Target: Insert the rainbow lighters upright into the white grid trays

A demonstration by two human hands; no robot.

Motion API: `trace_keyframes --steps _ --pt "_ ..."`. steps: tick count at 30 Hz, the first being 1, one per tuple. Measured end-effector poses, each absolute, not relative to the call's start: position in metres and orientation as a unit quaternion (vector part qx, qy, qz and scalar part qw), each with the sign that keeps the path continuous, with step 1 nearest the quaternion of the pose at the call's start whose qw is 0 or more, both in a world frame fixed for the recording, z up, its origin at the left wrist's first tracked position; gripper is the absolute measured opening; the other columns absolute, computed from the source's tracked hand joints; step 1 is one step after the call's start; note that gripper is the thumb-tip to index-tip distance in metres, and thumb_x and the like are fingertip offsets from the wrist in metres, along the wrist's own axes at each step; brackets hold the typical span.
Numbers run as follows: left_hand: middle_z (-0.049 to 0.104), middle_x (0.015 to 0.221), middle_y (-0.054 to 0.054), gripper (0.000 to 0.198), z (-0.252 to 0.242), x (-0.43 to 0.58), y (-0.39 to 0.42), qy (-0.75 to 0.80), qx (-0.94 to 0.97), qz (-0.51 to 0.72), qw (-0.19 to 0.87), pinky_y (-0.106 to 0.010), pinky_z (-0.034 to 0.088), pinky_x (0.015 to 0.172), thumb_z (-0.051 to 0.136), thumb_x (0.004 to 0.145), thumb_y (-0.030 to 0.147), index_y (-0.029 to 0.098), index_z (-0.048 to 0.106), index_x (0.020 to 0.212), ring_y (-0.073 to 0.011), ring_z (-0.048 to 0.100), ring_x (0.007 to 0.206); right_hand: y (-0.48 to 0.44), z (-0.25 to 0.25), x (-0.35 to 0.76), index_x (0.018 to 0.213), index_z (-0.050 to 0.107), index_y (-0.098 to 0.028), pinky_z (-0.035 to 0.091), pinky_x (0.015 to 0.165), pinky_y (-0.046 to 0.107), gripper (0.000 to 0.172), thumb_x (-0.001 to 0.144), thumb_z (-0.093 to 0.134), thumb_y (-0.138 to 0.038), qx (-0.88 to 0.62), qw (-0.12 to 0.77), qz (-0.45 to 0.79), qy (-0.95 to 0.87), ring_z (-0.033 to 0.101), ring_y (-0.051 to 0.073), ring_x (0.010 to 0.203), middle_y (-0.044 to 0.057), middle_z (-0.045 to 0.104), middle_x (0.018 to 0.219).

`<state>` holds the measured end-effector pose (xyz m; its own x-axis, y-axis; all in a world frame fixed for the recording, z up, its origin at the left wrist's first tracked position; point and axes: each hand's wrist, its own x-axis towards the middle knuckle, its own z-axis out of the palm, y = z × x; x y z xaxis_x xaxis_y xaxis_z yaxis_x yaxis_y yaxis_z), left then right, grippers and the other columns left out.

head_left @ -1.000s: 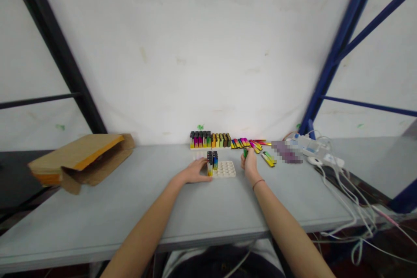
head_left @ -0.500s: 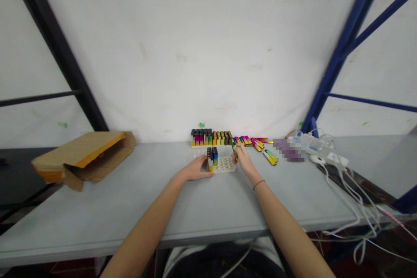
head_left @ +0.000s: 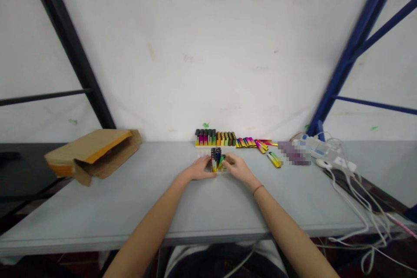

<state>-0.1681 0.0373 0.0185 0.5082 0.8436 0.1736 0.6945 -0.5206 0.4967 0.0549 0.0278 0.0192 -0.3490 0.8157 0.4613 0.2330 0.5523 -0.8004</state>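
A white lighter tray (head_left: 224,171) with round holes sits before me, mostly covered by my hands. Upright lighters (head_left: 214,163) with dark tops fill its left end. My left hand (head_left: 199,169) grips that end, thumb along the front edge and fingers behind. Between the fingertips of my right hand (head_left: 239,168) is a green lighter (head_left: 222,161), held upright over the tray beside the standing ones; whether its base is in a hole I cannot tell.
Behind stand full rows of lighters (head_left: 206,138), with yellow-topped ones (head_left: 226,139) alongside. Loose lighters (head_left: 247,142) lie to their right, and a few (head_left: 274,160) nearer. An open cardboard box (head_left: 91,152) is at left; a power strip (head_left: 321,147) and white cables (head_left: 352,191) are at right.
My right hand has moved left and a little down with the green lighter, from the tray's right end to the standing lighters. My left hand keeps its hold. The view has shifted slightly.
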Motion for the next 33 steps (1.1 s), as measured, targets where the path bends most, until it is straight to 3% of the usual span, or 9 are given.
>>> trace_keyframes --steps 3,8,11,15,19,22,27,30,33 --pt "0.057 0.145 -0.016 0.077 0.019 -0.167 0.037 0.453 0.849 0.198 0.184 -0.05 0.038 0.116 0.077 0.074 0.046 0.016 0.053 0.139 -0.0381 0.052 0.133 0.025 0.02 0.052 0.098 0.063 -0.019 0.049 0.071 0.031 0.016 0.086 0.058 -0.029 -0.37 0.435 0.257 -0.78 0.061 0.018 0.072 0.004 0.067 0.08" --pt "0.055 0.147 -0.017 0.08 0.019 -0.169 0.038 0.462 0.847 0.192 0.181 -0.049 0.035 0.118 0.076 0.074 0.051 0.014 0.052 0.14 -0.0385 0.049 0.136 0.034 0.029 0.074 0.105 0.061 -0.019 0.05 0.081 0.031 0.028 0.077 0.057 -0.015 -0.419 0.389 0.209 -0.793 0.062 0.019 0.083 0.004 0.067 0.091" --pt "0.052 0.15 -0.015 0.081 0.019 -0.17 0.039 0.464 0.847 0.183 0.183 -0.048 0.033 0.12 0.076 0.075 0.052 0.016 0.05 0.143 -0.038 0.046 0.139 0.042 0.036 0.112 0.1 0.067 -0.016 0.046 0.095 0.039 0.028 0.079 0.051 -0.009 -0.588 0.342 0.108 -0.725 0.06 0.026 0.104 0.012 0.068 0.104" --pt "0.049 0.152 -0.016 0.084 0.019 -0.17 0.039 0.466 0.848 0.173 0.184 -0.049 0.032 0.12 0.075 0.076 0.053 0.014 0.048 0.145 -0.0386 0.045 0.14 0.044 0.034 0.161 0.124 0.066 -0.012 0.043 0.097 0.053 0.04 0.087 0.051 -0.019 -0.809 0.254 0.026 -0.53 0.049 0.041 0.126 0.026 0.056 0.13" --pt "0.052 0.151 -0.015 0.082 0.02 -0.169 0.039 0.464 0.848 0.176 0.183 -0.048 0.033 0.119 0.074 0.076 0.054 0.016 0.049 0.144 -0.038 0.047 0.138 0.042 0.027 0.179 0.121 0.07 -0.015 0.044 0.095 0.051 0.037 0.093 0.049 -0.026 -0.844 0.212 0.046 -0.491 0.05 0.04 0.127 0.024 0.054 0.135" --pt "0.05 0.152 -0.017 0.084 0.022 -0.169 0.038 0.461 0.85 0.175 0.185 -0.048 0.033 0.12 0.074 0.076 0.054 0.012 0.048 0.144 -0.0386 0.046 0.139 0.045 0.026 0.177 0.118 0.072 -0.018 0.045 0.094 0.048 0.033 0.093 0.051 -0.027 -0.83 0.205 0.057 -0.516 0.055 0.038 0.124 0.02 0.062 0.128" --pt "0.051 0.151 -0.016 0.082 0.021 -0.17 0.039 0.452 0.852 0.182 0.193 -0.048 0.033 0.119 0.074 0.076 0.052 0.014 0.049 0.144 -0.0384 0.047 0.138 0.056 0.028 0.173 0.101 0.073 -0.015 0.047 0.091 0.038 0.028 0.082 0.053 -0.009 -0.777 0.198 0.102 -0.588 0.064 0.031 0.11 0.018 0.071 0.108" --pt "0.05 0.152 -0.017 0.084 0.02 -0.17 0.039 0.461 0.849 0.176 0.19 -0.048 0.032 0.12 0.073 0.076 0.053 0.014 0.047 0.145 -0.0386 0.046 0.139 0.059 0.029 0.166 0.1 0.068 -0.016 0.049 0.078 0.03 0.023 0.079 0.058 -0.016 -0.671 0.335 0.186 -0.635 0.067 0.023 0.087 0.01 0.071 0.09" --pt "0.048 0.153 -0.018 0.085 0.02 -0.17 0.038 0.465 0.849 0.171 0.185 -0.046 0.031 0.12 0.072 0.077 0.055 0.011 0.047 0.145 -0.0384 0.045 0.14 0.055 0.032 0.149 0.111 0.057 -0.02 0.045 0.058 0.025 0.033 0.081 0.061 -0.034 -0.548 0.465 0.334 -0.61 0.057 0.015 0.059 -0.002 0.061 0.067"
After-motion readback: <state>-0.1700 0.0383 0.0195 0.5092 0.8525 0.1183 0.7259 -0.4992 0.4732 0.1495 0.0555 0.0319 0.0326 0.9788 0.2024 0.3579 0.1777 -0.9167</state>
